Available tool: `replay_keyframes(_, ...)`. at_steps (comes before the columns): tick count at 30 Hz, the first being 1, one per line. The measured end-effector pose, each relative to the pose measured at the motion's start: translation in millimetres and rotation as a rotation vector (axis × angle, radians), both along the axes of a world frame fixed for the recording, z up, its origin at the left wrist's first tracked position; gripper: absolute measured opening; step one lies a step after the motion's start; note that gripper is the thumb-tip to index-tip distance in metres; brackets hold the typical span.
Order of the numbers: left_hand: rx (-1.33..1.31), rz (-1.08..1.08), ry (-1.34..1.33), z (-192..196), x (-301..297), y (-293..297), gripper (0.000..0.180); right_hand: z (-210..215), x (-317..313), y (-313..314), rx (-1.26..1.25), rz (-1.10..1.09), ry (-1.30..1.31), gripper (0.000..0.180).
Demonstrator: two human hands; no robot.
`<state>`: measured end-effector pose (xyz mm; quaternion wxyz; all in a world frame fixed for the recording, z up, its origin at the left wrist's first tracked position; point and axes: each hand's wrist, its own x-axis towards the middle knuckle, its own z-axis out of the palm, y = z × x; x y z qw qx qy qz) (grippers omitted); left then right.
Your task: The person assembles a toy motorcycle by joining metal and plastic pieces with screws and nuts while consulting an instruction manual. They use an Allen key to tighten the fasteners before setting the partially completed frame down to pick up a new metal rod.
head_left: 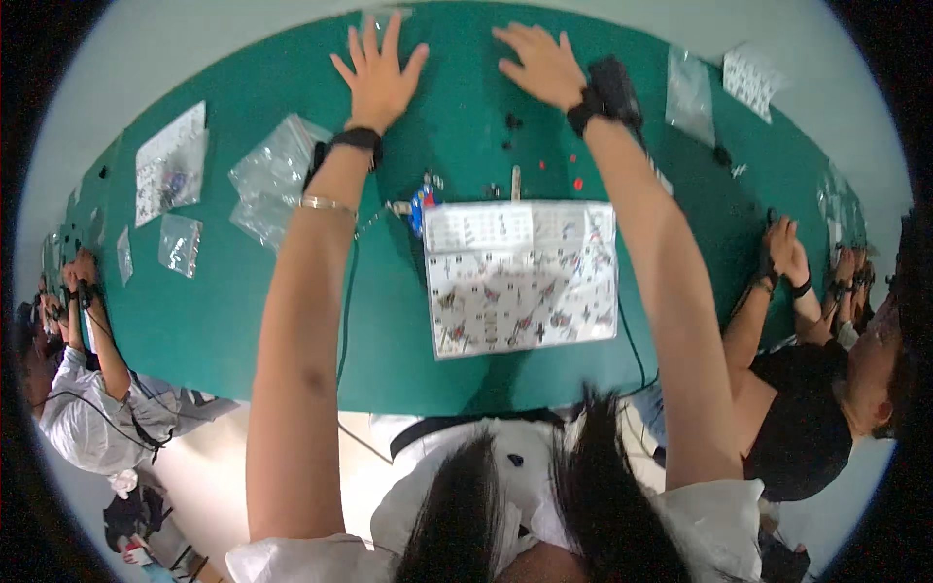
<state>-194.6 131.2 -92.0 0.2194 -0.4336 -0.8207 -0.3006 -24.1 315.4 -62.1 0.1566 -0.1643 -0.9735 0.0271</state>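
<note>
My left hand (382, 85) reaches to the far side of the green table with its fingers spread and holds nothing. Its fingertips are at a small clear plastic bag (387, 13); I cannot tell whether they press on it. My right hand (542, 66) is stretched out over the far part of the table, open, with nothing in it. Nearer to me lies a printed instruction sheet (525, 291) with small assembly pictures. A small blue toy assembly (420, 210) sits by its upper left corner. Small black pieces (512, 121), red pieces (578, 183) and a beige strip (516, 182) lie beyond the sheet.
Clear plastic bags (277, 165) lie left of my left forearm, near another printed sheet (172, 165). At the far right are a clear bag (689, 95) and a patterned sheet (750, 82). Cables run along both forearms. Co-workers' hands (783, 248) are at both sides.
</note>
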Motion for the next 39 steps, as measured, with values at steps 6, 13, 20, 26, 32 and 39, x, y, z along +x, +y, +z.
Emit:
replay_keyframes(6, -0.064, -0.174, -0.173, 41, 46, -26, 0.027, 45, 48, -54, -0.197, 0.203, 0.161, 0.02)
replay_keyframes(13, -0.022, -0.393, -0.343, 82, 121, -119, 0.011, 69, 72, -153, -0.311, 0.332, -0.08, 0.033)
replay_keyframes(20, -0.038, -0.348, -0.552, 62, 142, -153, 0.017, 48, 70, -189, -0.206, 0.259, -0.019, 0.044)
replay_keyframes(26, 0.041, -0.278, -0.394, 50, 149, -156, 0.018, 35, 68, -206, -0.171, 0.145, 0.113, 0.037)
replay_keyframes(32, 0.033, -0.229, -0.319, 48, 158, -155, 0.018, 43, 71, -177, -0.596, 0.101, 0.258, 0.03)
replay_keyframes(39, -0.065, -0.176, -0.338, 57, 139, -156, 0.01, 71, 98, -176, -1.19, 0.141, 0.573, 0.032)
